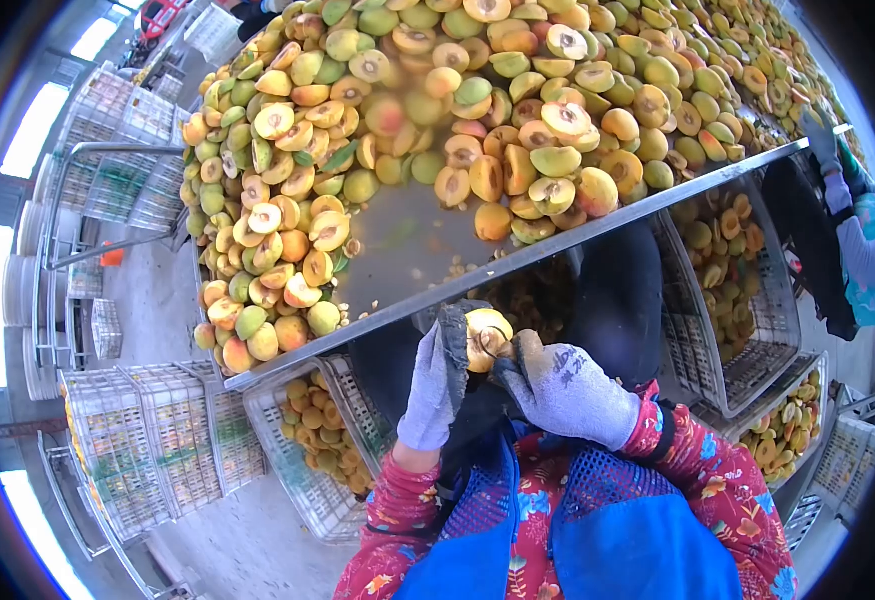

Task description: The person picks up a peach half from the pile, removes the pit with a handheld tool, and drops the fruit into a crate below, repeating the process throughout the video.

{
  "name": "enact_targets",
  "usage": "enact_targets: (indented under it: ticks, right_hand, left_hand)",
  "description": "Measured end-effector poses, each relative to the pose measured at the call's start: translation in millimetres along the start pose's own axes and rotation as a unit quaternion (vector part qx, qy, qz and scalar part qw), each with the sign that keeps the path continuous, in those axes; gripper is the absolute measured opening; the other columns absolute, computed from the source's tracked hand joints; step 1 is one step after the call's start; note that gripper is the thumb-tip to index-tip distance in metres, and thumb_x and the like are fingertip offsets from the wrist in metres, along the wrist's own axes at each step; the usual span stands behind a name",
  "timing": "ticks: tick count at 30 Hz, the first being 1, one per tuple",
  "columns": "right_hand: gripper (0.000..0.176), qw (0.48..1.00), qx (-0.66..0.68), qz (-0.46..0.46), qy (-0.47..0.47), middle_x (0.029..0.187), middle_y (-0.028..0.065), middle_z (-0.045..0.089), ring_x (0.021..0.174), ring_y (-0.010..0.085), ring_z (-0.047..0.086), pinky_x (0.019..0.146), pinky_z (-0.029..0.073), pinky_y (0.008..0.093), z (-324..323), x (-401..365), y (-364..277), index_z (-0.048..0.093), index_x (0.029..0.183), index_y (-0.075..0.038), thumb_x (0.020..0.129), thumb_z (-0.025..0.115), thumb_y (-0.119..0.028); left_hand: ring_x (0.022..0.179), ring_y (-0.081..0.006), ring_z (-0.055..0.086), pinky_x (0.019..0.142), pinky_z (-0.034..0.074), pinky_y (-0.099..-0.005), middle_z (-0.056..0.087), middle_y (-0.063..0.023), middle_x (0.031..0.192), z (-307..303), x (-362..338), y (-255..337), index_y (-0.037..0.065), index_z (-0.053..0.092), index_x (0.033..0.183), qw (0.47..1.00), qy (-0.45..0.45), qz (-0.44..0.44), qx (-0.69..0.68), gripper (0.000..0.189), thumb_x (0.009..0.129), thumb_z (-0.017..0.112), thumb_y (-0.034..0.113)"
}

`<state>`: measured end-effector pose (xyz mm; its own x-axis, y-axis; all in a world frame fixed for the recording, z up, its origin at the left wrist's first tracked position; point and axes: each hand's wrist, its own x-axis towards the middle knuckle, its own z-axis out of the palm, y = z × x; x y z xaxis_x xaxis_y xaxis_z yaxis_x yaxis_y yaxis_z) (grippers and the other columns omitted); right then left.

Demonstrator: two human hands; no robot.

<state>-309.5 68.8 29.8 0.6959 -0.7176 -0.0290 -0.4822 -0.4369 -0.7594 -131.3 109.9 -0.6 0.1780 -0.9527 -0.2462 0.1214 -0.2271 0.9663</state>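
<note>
Two grey-gloved hands in view. My left hand is clamped on one yellow-orange halved peach, just below the near edge of the grey metal surface. My right hand touches it, grip unclear. Three white lattice plastic crates hold fruit below.

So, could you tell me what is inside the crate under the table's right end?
Halved peaches lie in the crate; the table edge hides its far end.
</note>
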Motion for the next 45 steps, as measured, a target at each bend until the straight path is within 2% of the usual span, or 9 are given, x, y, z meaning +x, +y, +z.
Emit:
enact_targets:
  ticks: [8, 10, 17, 23, 26, 35, 38, 40, 45]
  right_hand:
    - [0.030, 0.932, 0.350, 0.073, -0.050, 0.063, 0.0162, 0.060, 0.051, 0.0274, 0.062, 0.044, 0.046, 0.0381, 11.8, -0.7, 13.2, 0.053, 0.095, 0.003, 0.099, 0.051, -0.027]
    - [0.035, 0.737, 0.565, 0.297, -0.224, 0.060, 0.0004, 0.051, 0.044, 0.0090, 0.047, 0.038, 0.036, 0.0253, -11.4, 5.6, 6.4, 0.057, 0.093, -0.005, 0.101, 0.050, -0.039]
    - [0.040, 0.544, 0.749, 0.279, -0.256, 0.055, -0.0032, 0.041, 0.037, 0.0054, 0.035, 0.033, 0.024, 0.0216, -8.7, -4.8, 25.7, 0.055, 0.093, -0.008, 0.100, 0.048, -0.047]
    - [0.040, 0.125, 0.876, 0.249, -0.394, 0.058, -0.0025, 0.042, 0.037, 0.0048, 0.035, 0.034, 0.025, 0.0211, 18.7, -13.7, 48.7, 0.054, 0.099, -0.006, 0.103, 0.041, -0.044]
    - [0.040, 0.286, 0.855, 0.256, -0.348, 0.057, -0.0022, 0.042, 0.037, 0.0049, 0.034, 0.033, 0.025, 0.0210, 15.5, -15.2, 46.2, 0.053, 0.101, -0.005, 0.103, 0.040, -0.043]
    - [0.041, 0.331, 0.878, 0.211, -0.275, 0.054, -0.0018, 0.041, 0.036, 0.0062, 0.035, 0.034, 0.027, 0.0214, 6.4, -16.9, 43.9, 0.054, 0.107, -0.003, 0.103, 0.041, -0.042]
    - [0.042, 0.382, 0.843, 0.273, -0.264, 0.055, -0.0015, 0.041, 0.037, 0.0059, 0.035, 0.035, 0.027, 0.0208, 13.3, -17.6, 58.4, 0.054, 0.113, -0.003, 0.103, 0.041, -0.042]
    - [0.042, 0.339, 0.855, 0.302, -0.251, 0.057, -0.0016, 0.042, 0.037, 0.0059, 0.035, 0.035, 0.027, 0.0205, 19.5, -17.2, 66.4, 0.053, 0.119, -0.004, 0.103, 0.042, -0.041]
    - [0.037, 0.326, 0.856, 0.322, -0.241, 0.067, 0.0021, 0.054, 0.039, 0.0074, 0.041, 0.036, 0.032, 0.0209, 25.3, -13.8, 79.3, 0.057, 0.117, -0.003, 0.103, 0.046, -0.036]
  left_hand:
    - [0.084, -0.0275, 0.068, 0.076, 0.052, -0.0352, 0.067, -0.0195, 0.093, 27.6, -7.9, 7.3, -0.004, 0.061, 0.111, 0.967, 0.111, 0.118, 0.197, 0.030, 0.101, 0.039, 0.014]
    - [0.084, -0.0282, 0.069, 0.076, 0.052, -0.0354, 0.068, -0.0191, 0.093, 28.5, -6.3, 2.3, -0.003, 0.060, 0.112, 0.958, 0.111, 0.160, 0.212, 0.028, 0.100, 0.041, 0.013]
    - [0.085, -0.0299, 0.069, 0.078, 0.052, -0.0351, 0.068, -0.0178, 0.090, 20.0, 5.1, -9.6, -0.003, 0.060, 0.111, 0.975, 0.015, 0.172, 0.139, 0.035, 0.100, 0.043, 0.026]
    - [0.084, -0.0305, 0.068, 0.078, 0.052, -0.0360, 0.067, -0.0185, 0.093, 14.3, 0.0, -10.3, -0.002, 0.060, 0.110, 0.944, -0.059, 0.255, 0.202, 0.038, 0.101, 0.040, 0.029]
    - [0.085, -0.0317, 0.068, 0.078, 0.052, -0.0361, 0.067, -0.0188, 0.096, 9.3, 4.3, -12.1, -0.002, 0.060, 0.110, 0.973, -0.102, 0.148, 0.144, 0.032, 0.097, 0.051, 0.025]
    - [0.077, -0.0257, 0.065, 0.070, 0.052, -0.0376, 0.065, -0.0136, 0.086, -33.8, -23.4, -46.4, -0.003, 0.060, 0.105, 0.964, 0.235, -0.092, 0.089, 0.035, 0.102, 0.042, 0.028]
    - [0.089, -0.0318, 0.064, 0.076, 0.051, -0.0424, 0.066, -0.0190, 0.095, -82.7, -62.0, -6.7, -0.001, 0.059, 0.113, 0.894, 0.311, -0.034, 0.322, 0.038, 0.100, 0.047, 0.033]
    - [0.098, -0.0374, 0.062, 0.080, 0.050, -0.0462, 0.064, -0.0213, 0.103, -108.8, -84.3, -6.2, 0.001, 0.058, 0.117, 0.563, 0.348, -0.031, 0.749, 0.037, 0.097, 0.053, 0.031]
    - [0.096, -0.0386, 0.061, 0.080, 0.051, -0.0458, 0.063, -0.0210, 0.101, -47.1, 2.4, 42.7, 0.003, 0.058, 0.111, 0.732, 0.199, 0.135, 0.637, 0.031, 0.089, 0.063, 0.024]
